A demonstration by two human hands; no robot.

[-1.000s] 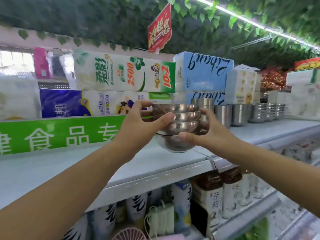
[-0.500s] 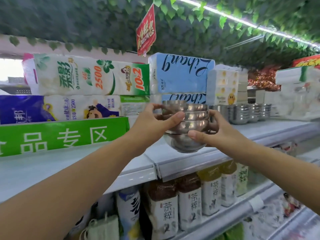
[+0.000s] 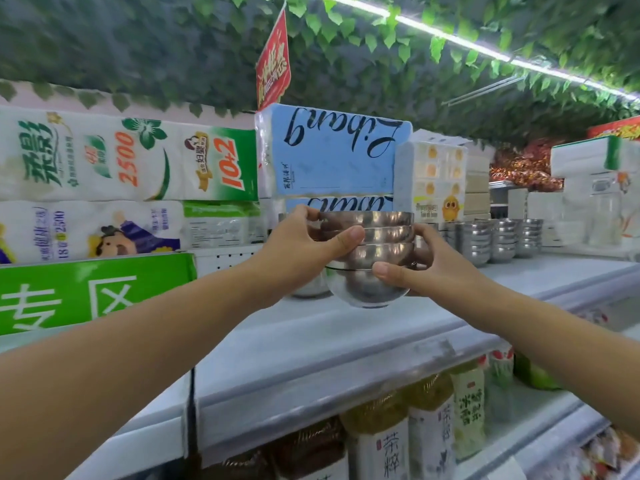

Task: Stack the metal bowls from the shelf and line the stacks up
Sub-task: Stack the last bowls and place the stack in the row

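Note:
A stack of several shiny metal bowls hangs in the air just above the white shelf, at the middle of the view. My left hand grips its left side, thumb across the front. My right hand grips the right side, thumb on the lowest bowl. Another metal piece stands on the shelf behind my left hand, mostly hidden. To the right, three more bowl stacks stand in a row on the shelf.
Tissue packs fill the back: white-green packs, blue packs, yellow chick packs. A green sign stands at the left. A red tag hangs above. Bottles fill the lower shelf. Glassware stands far right.
The view has shifted right along the shelf. Both hands still hold the bowl stack, now a little lower and closer to the row of stacks on the right.

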